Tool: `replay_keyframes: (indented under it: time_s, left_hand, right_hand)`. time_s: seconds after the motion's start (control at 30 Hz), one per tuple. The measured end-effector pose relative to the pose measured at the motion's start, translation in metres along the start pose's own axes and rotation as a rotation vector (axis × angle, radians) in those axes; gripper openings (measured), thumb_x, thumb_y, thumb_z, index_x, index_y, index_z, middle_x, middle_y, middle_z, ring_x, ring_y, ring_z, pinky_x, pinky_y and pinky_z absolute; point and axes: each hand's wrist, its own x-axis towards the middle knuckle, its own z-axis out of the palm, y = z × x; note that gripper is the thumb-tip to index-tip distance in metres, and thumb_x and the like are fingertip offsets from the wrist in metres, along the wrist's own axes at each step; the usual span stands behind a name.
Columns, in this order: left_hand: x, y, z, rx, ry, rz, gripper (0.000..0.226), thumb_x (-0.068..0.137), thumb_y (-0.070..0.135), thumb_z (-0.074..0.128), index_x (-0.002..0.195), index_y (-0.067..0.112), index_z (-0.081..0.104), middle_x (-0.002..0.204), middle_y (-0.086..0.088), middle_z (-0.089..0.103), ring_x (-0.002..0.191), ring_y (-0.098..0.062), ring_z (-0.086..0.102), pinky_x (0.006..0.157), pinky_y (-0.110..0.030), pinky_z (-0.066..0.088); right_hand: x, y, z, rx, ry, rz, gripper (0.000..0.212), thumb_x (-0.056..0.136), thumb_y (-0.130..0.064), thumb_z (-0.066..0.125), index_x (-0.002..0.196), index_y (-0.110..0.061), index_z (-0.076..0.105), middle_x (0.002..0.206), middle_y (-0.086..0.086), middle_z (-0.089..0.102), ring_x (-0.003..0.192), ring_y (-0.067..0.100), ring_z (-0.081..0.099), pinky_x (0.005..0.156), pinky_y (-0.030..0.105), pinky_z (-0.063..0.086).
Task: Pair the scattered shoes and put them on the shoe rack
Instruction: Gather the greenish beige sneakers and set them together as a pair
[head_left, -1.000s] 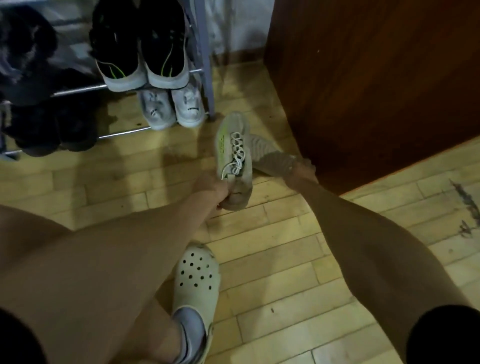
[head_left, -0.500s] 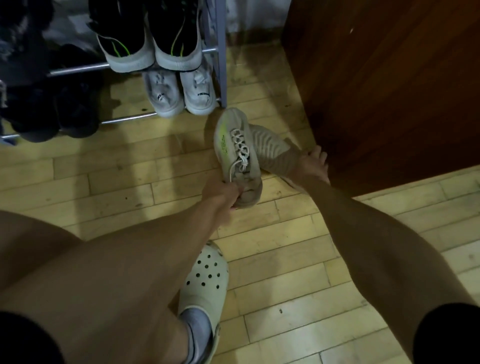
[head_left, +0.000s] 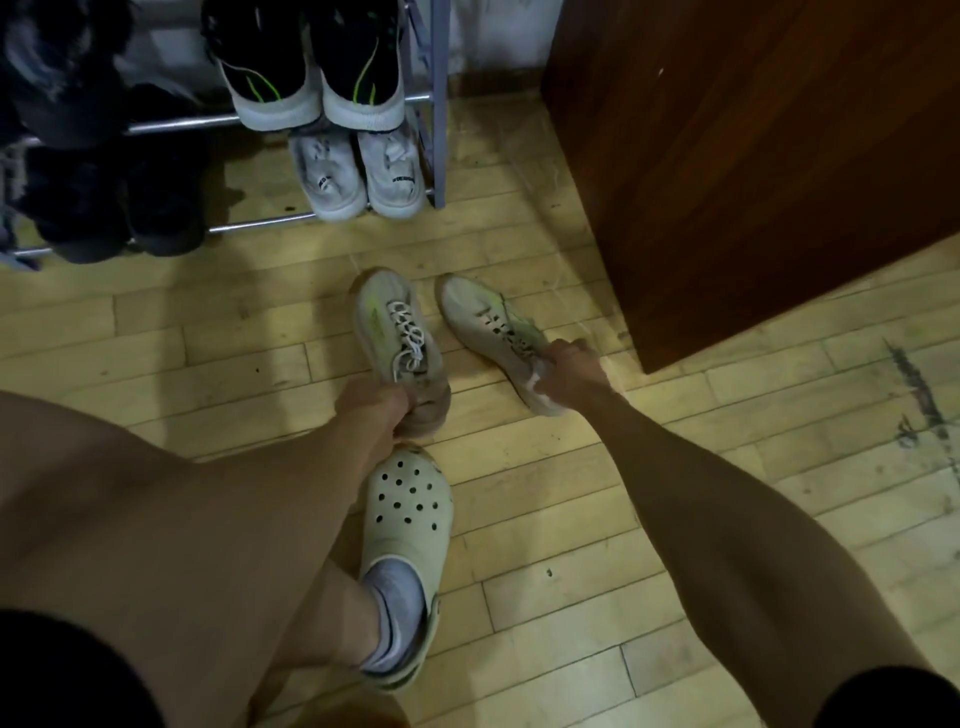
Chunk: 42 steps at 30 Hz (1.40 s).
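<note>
Showing beige sneakers (head_left: 400, 338) with a neon-green streak and white laces; a cream clog (head_left: 408, 512) dotted with dark holes over a grey sock (head_left: 395, 618); reddish-brown cabinet (head_left: 753, 156); yellowish wood floor (head_left: 571, 571).

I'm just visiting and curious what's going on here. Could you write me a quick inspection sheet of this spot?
Surface: pale wooden plank floor, scuffed, with dark marks at the right.
Job's things: two beige sneakers, one in the left hand, one in the right hand, toes toward the shoe rack.
On the rack: black sneakers with green stripes on the upper rail, white sneakers below, dark shoes at the left.
Clutter: nothing seen.
Fingers: each hand's are closed on its sneaker's heel end.
Cables: nothing seen.
Surroundings: dark wooden cabinet to the right; the person wears a pale clog over a grey sock.
</note>
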Motion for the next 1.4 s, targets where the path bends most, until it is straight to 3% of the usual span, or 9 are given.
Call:
replay_keyframes:
  time_s: [0.13,0.33,0.47,0.63,0.73,0.87,1.0,1.23,1.4]
  left_hand:
    - [0.002,0.001,0.004,-0.025,0.02,0.01,0.028,0.084,0.008,0.066,0.112,0.005,0.066,0.103,-0.011,0.068,0.09,-0.027,0.065,0.084,-0.041,0.058]
    - [0.009,0.006,0.014,0.048,0.026,0.051,0.033,0.079,0.014,0.072,0.108,0.002,0.066,0.102,-0.015,0.069,0.091,-0.029,0.067,0.084,-0.042,0.058]
    - [0.015,0.007,0.008,0.106,0.019,0.04,0.026,0.078,0.02,0.072,0.1,0.006,0.068,0.097,-0.013,0.068,0.091,-0.029,0.067,0.085,-0.043,0.058]
    - [-0.001,0.017,-0.002,0.15,0.049,0.069,0.025,0.078,0.019,0.072,0.099,0.005,0.069,0.091,-0.013,0.069,0.086,-0.029,0.067,0.082,-0.043,0.059]
    - [-0.018,0.034,-0.01,0.184,0.048,0.122,0.021,0.075,0.012,0.074,0.094,0.004,0.067,0.078,-0.01,0.064,0.079,-0.027,0.065,0.08,-0.042,0.06]
    - [-0.05,0.058,-0.029,0.183,-0.084,0.19,0.024,0.081,0.006,0.069,0.105,0.003,0.065,0.12,-0.014,0.066,0.09,-0.028,0.064,0.087,-0.039,0.056]
    - [-0.103,0.089,-0.061,0.053,-0.157,0.277,0.008,0.086,0.002,0.064,0.089,0.009,0.061,0.102,-0.01,0.062,0.07,-0.019,0.058,0.06,-0.036,0.053]
    - [-0.201,0.137,-0.147,-0.063,-0.104,0.541,0.016,0.083,0.004,0.069,0.098,0.001,0.065,0.104,-0.013,0.071,0.093,-0.028,0.068,0.075,-0.039,0.059]
    - [-0.259,0.168,-0.206,-0.159,0.008,0.689,0.021,0.079,0.001,0.071,0.099,-0.004,0.068,0.096,-0.018,0.072,0.087,-0.029,0.069,0.081,-0.049,0.058]
  right_hand:
    - [0.014,0.008,0.01,-0.028,-0.056,0.113,0.073,0.087,-0.035,0.065,0.143,-0.006,0.03,0.145,0.019,0.029,0.135,0.038,0.029,0.109,0.047,0.036]
    - [0.039,0.002,0.016,0.036,-0.146,0.212,0.072,0.09,-0.044,0.057,0.141,-0.001,0.03,0.138,0.023,0.041,0.125,0.04,0.046,0.101,0.045,0.044]
    - [0.036,0.002,0.008,0.106,-0.299,0.281,0.077,0.076,-0.023,0.08,0.136,-0.001,0.038,0.134,0.022,0.049,0.117,0.041,0.054,0.073,0.041,0.057]
    - [0.008,-0.005,0.01,0.385,-0.438,0.295,0.055,0.078,-0.005,0.077,0.124,0.006,0.048,0.121,0.027,0.059,0.106,0.041,0.061,0.084,0.049,0.057]
    - [-0.008,-0.014,-0.003,0.445,-0.384,0.278,0.05,0.077,-0.007,0.078,0.115,0.014,0.054,0.111,0.031,0.064,0.097,0.044,0.067,0.078,0.049,0.059]
    - [-0.035,-0.032,-0.04,0.541,-0.233,0.247,0.046,0.075,-0.011,0.08,0.107,0.01,0.055,0.104,0.027,0.065,0.091,0.04,0.069,0.074,0.051,0.06]
    - [-0.07,-0.064,-0.093,0.689,-0.101,0.126,0.04,0.08,-0.012,0.077,0.111,0.004,0.057,0.096,0.018,0.065,0.09,0.036,0.068,0.079,0.05,0.059]
    - [-0.143,-0.131,-0.19,0.688,0.2,-0.078,0.049,0.072,-0.019,0.082,0.114,-0.002,0.063,0.105,0.015,0.068,0.087,0.03,0.07,0.051,0.032,0.059]
    - [-0.19,-0.182,-0.253,0.76,0.3,-0.23,0.037,0.072,-0.017,0.083,0.104,-0.006,0.067,0.099,0.013,0.07,0.078,0.026,0.07,0.063,0.043,0.062]
